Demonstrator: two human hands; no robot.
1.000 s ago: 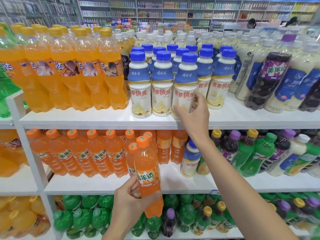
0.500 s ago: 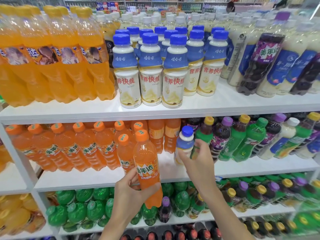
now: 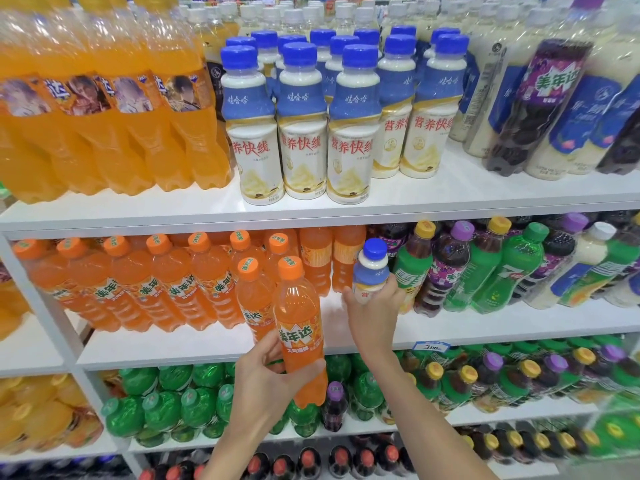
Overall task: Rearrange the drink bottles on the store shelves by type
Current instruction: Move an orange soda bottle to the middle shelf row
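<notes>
White store shelves [image 3: 433, 194] — dense bottle rows [image 3: 301, 133]

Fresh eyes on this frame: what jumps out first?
The left hand holds a clear plastic orange soda bottle front and centre, before the white middle shelf. Beside it, the right hand grips a small white, blue-capped milk-drink bottle among the shelved sodas. Matching blue-capped bottles line the top shelf.
</notes>
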